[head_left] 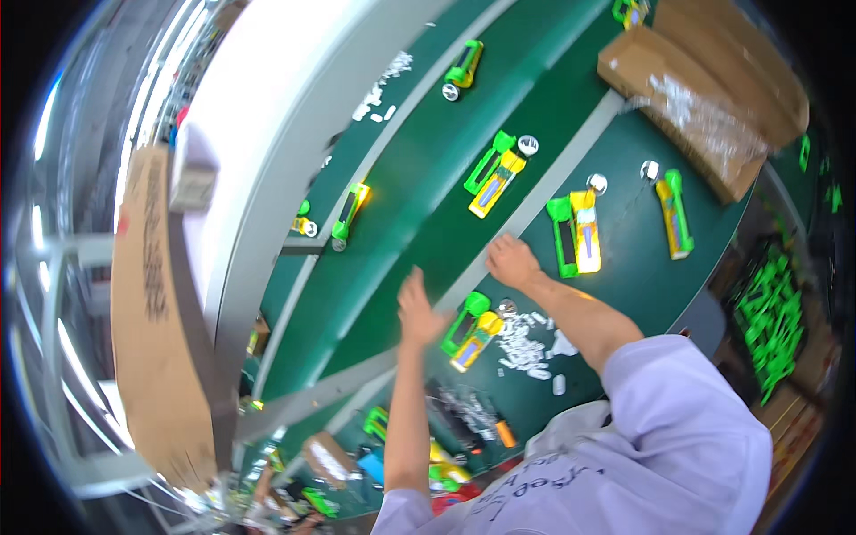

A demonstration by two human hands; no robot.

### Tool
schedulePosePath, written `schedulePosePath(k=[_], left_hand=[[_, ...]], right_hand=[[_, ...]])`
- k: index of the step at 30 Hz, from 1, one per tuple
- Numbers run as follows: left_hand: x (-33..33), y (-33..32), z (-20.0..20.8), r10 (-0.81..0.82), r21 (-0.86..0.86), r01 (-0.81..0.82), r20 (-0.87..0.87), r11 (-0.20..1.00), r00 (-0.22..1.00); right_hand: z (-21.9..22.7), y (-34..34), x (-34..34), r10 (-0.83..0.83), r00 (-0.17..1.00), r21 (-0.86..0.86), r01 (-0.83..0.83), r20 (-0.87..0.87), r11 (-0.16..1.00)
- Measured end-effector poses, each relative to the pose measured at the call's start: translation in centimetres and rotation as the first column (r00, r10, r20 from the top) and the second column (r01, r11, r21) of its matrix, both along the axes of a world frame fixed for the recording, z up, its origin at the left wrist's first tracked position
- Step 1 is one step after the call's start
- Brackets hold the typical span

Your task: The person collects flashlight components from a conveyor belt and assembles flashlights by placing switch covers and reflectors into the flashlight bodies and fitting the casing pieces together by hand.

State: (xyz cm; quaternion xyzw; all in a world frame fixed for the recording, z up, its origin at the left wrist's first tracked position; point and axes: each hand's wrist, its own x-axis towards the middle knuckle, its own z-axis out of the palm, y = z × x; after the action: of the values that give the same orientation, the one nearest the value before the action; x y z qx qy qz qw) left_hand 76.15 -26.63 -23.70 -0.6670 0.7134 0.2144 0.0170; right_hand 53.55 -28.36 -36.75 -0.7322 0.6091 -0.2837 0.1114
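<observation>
A: Head view: where is the green and yellow toy [471, 328]?
B: On the worktop's [624, 276] near edge, just beside the left hand [419, 312], whose fingers are spread, empty. The right hand [511, 260] is loosely curled on the belt's [446, 178] rail.
A: Handling?
B: Probably light, stiff plastic; grip its 2 long sides.

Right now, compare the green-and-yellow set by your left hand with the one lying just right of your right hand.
The set by the left hand, at, lies slanted beside a heap of small white parts. The set right of the right hand, at, lies nearly straight with bare green surface around it. Both pair a green piece with a yellow piece, with a round silver part at the top end.
</observation>
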Motion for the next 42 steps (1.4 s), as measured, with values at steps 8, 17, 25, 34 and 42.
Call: schedulePosePath(k=[8,17,25,34,42], left_hand=[[21.0,-33.7,-3.7,-0.062,-0.329,0.25,0.488,0.911,0.87],[18.5,-36.3,-6.8,-0.362,-0.009,0.376,0.257,0.926,0.896],[-17.4,-21.2,3.9,-0.854,-0.218,0.826,-0.136,0.52,0.502],[-39.6,-2.5,-5.0,-0.927,-0.357,0.863,0.243,-0.358,-0.284],[-26.7,-16.8,0.1,-0.894,-0.331,0.831,-0.117,0.447,0.433]], right_hand=[[1.8,-1.0,2.1,-0.048,0.992,0.042,0.043,0.12,0.998],[0.4,-0.9,3.1,-0.101,0.995,0.042,0.1,0.016,0.994],[0.6,0.4,1.5,-0.097,0.995,0.09,0.098,-0.009,0.991],[-4.0,1.6,2.6,-0.349,0.504,0.413,-0.018,0.79,0.91],[1.7,-0.2,0.9,0.024,1.0,0.344,-0.021,-0.005,0.939]])
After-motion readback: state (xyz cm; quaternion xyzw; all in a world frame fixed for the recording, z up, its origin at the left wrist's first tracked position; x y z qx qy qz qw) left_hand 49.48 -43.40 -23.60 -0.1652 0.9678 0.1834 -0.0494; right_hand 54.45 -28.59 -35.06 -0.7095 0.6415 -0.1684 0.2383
